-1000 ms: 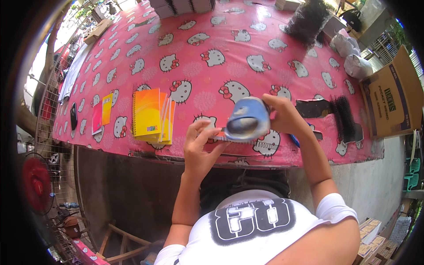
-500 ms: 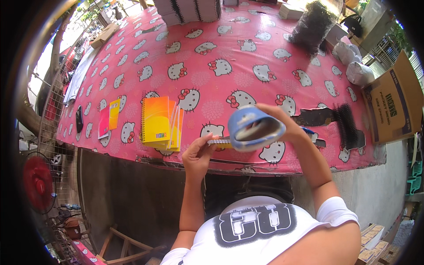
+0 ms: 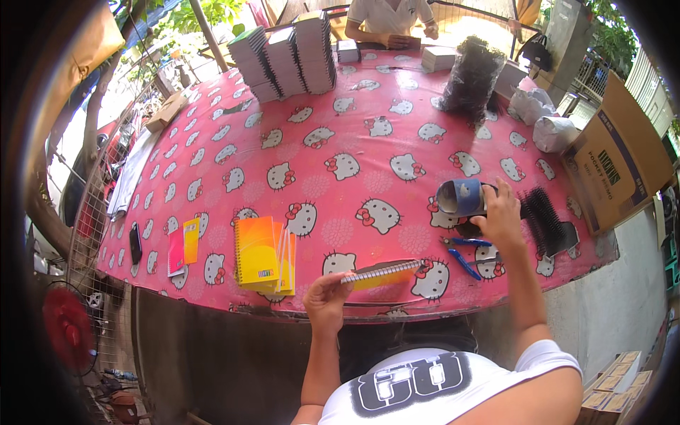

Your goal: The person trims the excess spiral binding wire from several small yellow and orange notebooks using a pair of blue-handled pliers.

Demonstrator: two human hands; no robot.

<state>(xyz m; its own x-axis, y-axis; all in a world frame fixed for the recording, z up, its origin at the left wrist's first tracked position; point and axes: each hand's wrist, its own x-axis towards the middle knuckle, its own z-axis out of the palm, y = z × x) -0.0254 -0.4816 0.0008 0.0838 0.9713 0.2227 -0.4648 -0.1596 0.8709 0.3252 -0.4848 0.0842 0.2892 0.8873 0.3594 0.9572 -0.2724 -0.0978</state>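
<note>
My left hand (image 3: 326, 303) pinches one end of a yellow-covered spiral notebook (image 3: 386, 276), held above the table's near edge. Its bound edge, with a row of wire loops, faces up. At the right, my right hand (image 3: 504, 216) has thumb and fingers around the dark end of a blue, hollow, cuff-shaped thing (image 3: 459, 197), whose opening faces left. Just below that lie blue-handled pliers (image 3: 466, 256). A bunch of black plastic coils (image 3: 544, 219) is right of my right hand. Several orange-yellow notebooks (image 3: 256, 255) lie fanned left of my left hand.
Tall notebook stacks (image 3: 301, 60) stand at the back left. A person (image 3: 391, 21) sits across the table. Bagged black coils (image 3: 473, 81), white plastic bags (image 3: 552, 127) and an open carton (image 3: 620, 166) line the right. A phone (image 3: 135, 244) and small notebooks (image 3: 190, 241) lie left.
My right hand has carried the blue cuff-shaped thing from beside the notebook out to the right, uncovering the notebook and pliers. The view has tilted up, so the person across now shows.
</note>
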